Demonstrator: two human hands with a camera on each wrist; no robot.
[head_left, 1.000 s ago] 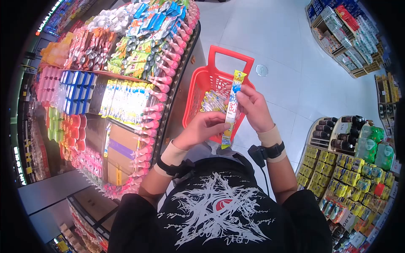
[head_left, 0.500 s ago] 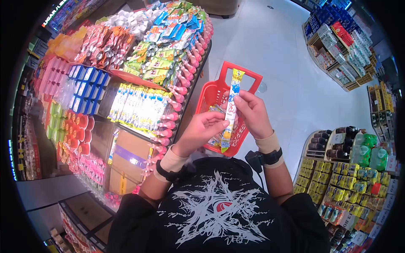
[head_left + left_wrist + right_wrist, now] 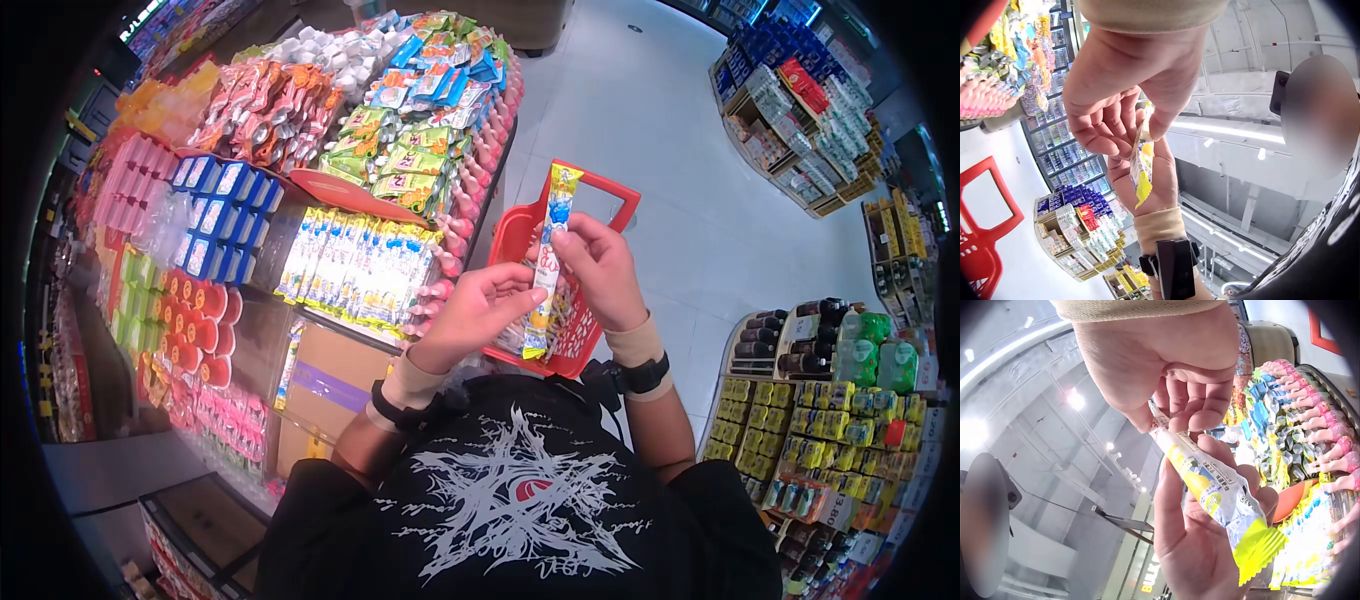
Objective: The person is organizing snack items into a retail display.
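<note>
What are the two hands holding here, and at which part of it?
Both hold one long snack packet. The right hand grips its middle, below the yellow top end; the left hand pinches its lower part, above the yellow bottom end.

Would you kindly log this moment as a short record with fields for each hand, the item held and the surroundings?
Setting: shop aisle with a stacked snack display
Item: long yellow-and-blue plastic snack packet, held upright
Left hand: fingers curled round the packet's lower part
Right hand: pinches the packet's upper part
Below the hands: red plastic shopping basket holding similar packets
Right side: shelves of dark bottles and yellow packs
</note>
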